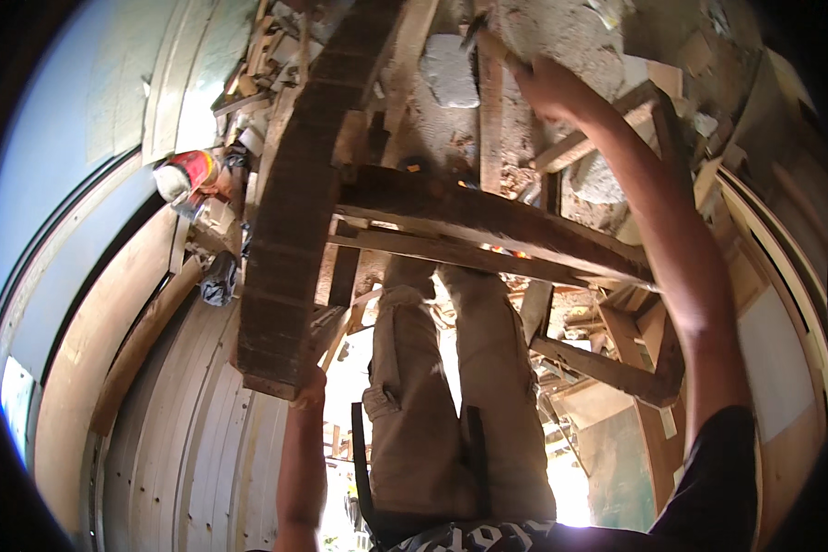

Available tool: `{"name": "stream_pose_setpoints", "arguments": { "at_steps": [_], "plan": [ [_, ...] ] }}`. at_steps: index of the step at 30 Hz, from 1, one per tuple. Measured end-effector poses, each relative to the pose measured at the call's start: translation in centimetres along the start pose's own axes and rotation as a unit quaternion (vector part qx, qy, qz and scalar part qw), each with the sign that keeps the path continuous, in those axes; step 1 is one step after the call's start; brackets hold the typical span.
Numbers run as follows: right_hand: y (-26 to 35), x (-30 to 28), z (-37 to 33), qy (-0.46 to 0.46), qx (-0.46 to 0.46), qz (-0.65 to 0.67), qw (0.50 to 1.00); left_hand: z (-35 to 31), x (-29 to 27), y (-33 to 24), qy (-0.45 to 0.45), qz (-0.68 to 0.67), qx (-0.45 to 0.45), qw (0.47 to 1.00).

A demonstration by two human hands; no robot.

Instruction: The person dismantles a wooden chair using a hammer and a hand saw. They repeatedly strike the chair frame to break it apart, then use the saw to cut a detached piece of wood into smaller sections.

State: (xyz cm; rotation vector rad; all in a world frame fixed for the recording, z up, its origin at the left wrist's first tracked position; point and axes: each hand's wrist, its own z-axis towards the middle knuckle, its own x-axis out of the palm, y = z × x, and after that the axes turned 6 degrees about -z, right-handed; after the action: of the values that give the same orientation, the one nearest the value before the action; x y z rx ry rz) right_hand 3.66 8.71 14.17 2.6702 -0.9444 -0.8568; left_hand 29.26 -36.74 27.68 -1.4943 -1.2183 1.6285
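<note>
My right hand [554,89] is raised at the upper right, its fingers wrapped round the wooden handle of a hammer [503,52]. The dark hammer head is at the far end, near the top edge. My left hand [313,385] grips the near end of a thick, dark, slightly curved wooden beam [285,221], which hides most of its fingers. From the beam's right side, a dark cross rail [497,216] and a thinner slat [460,256] run rightward above my legs. Beam and rails form one wooden frame.
A pale stone block [451,72] lies on the dusty ground beyond the rails. Wood scraps [271,55] and a red-and-white container [186,175] are at the left, by ribbed panels [184,396]. Another angled wooden frame [607,368] and leaning boards [787,368] stand at the right.
</note>
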Motion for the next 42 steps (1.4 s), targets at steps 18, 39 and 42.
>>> {"name": "stream_pose_setpoints", "arguments": {
  "at_steps": [18,39,42],
  "plan": [
    [3.4,16.7,-31.2,-0.275,0.098,0.616,0.732,14.0,10.8,-6.8,0.025,0.058,0.103,0.993],
    [-3.3,26.3,-26.4,-0.338,0.194,0.491,0.779,44.1,36.0,-9.7,0.136,0.217,0.057,0.965],
    [-4.2,29.6,-27.8,-0.295,0.243,0.482,0.789,43.6,37.4,-10.0,0.148,0.246,0.043,0.957]
  ]
}}
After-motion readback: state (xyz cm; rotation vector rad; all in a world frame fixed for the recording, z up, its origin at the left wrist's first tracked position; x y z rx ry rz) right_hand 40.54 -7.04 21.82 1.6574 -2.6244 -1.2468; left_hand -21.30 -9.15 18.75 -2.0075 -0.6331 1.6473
